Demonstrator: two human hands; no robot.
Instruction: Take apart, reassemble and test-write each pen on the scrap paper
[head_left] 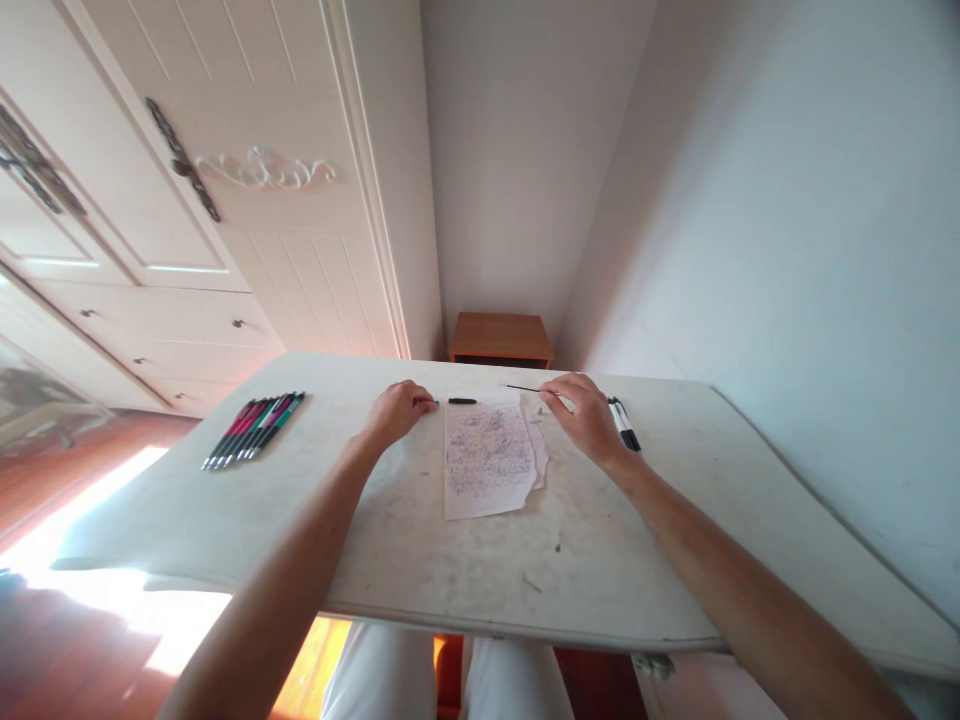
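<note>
My left hand (397,412) is closed in a pinch just left of the paper's top edge. A small blue tip (435,403) sticks out from its fingers; the rest of that piece is hidden. My right hand (583,412) pinches a thin dark pen refill (523,388), which points left above the paper. Between the hands lies a short black pen part (462,401), at the top of the sheet of paper (487,465) covered in scribbles. Beside the right hand, partly hidden by it, are black-and-white pens (625,425).
A row of several coloured pens (253,430) lies on the left of the white table (420,560). Small scraps (557,543) are scattered near the paper. A wooden stand (501,335) stands behind the table, a white wardrobe (300,270) to the left, a wall (787,250) to the right.
</note>
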